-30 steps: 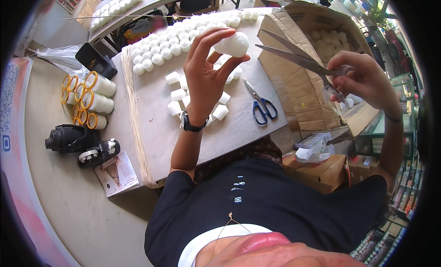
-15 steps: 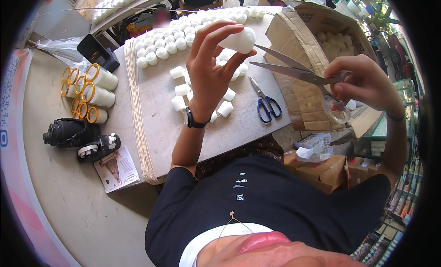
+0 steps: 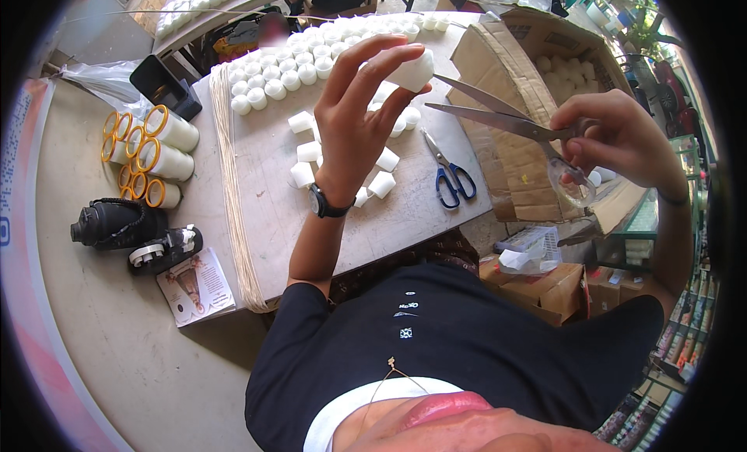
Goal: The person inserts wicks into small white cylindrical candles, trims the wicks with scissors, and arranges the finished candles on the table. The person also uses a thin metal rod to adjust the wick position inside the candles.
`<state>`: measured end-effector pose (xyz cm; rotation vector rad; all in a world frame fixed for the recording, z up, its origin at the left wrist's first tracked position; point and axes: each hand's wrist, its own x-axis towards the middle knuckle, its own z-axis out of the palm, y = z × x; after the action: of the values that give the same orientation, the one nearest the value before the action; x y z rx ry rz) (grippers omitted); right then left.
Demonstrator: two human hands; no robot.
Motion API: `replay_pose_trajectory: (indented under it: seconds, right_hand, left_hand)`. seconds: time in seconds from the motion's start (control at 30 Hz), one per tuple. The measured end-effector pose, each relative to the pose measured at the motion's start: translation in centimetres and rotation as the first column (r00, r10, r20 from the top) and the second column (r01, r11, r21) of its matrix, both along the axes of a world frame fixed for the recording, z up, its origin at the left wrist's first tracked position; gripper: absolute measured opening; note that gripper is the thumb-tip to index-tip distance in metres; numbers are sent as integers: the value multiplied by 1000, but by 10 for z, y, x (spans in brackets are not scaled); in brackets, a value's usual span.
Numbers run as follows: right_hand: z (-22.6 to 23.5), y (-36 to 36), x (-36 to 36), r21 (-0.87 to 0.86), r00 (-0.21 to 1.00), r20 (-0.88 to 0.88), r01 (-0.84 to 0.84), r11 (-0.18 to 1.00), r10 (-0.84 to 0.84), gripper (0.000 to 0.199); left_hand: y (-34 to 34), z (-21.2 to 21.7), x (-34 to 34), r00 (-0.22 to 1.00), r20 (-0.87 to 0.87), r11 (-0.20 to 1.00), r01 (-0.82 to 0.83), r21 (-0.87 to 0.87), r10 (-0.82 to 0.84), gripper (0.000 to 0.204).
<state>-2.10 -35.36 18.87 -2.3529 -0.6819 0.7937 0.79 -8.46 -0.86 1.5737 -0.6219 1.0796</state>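
Note:
Raised over the table, my left hand (image 3: 362,113) pinches a small white votive candle (image 3: 416,69) between its fingers and thumb. To its right, my right hand (image 3: 615,145) has its fingers in the handles of a pair of clear-handled scissors (image 3: 498,113). The blades are spread, and their tips point at the candle's right side; I cannot tell whether they touch it. Several white candles (image 3: 381,185) lie loose on the table (image 3: 311,246) below my left hand. A second pair of scissors (image 3: 451,176), with dark blue handles, lies to their right.
Rows of white candles (image 3: 289,80) stand at the table's far side. A bundle of pale wick strings (image 3: 233,195) lies along the left edge. Farther left are jars with orange rims (image 3: 167,156) and a black bottle (image 3: 109,222). An opened cardboard box (image 3: 506,125) of candles is at right.
The candle has turned slightly in my left fingers, so a flatter face shows. The scissors have shifted very slightly, blades still spread.

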Motion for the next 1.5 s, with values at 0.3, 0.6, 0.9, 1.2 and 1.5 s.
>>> replay_pose_trajectory:
  seconds: [0.3,0.6,0.9,1.2,1.5]
  right_hand:
    - [3,3,-1,-17,997,-30,73,997,-73,20]
    - [6,15,-1,-37,999,38,31,999,-30,19]
    - [8,22,10,-105,994,-108,-27,994,16,19]
    - [5,-2,6,34,996,7,94,995,-94,22]
    - [9,-20,4,150,981,42,183,972,-192,29]
  left_hand:
    - [7,8,-7,999,34,987,-38,154,33,50]
    - [7,6,-12,999,4,981,-37,188,37,51]
    - [12,5,-7,998,62,968,-43,246,29,49]
    - [49,-12,25,982,-131,985,124,-116,-139,44]
    - [47,-10,25,868,-46,839,462,-290,-494,47]
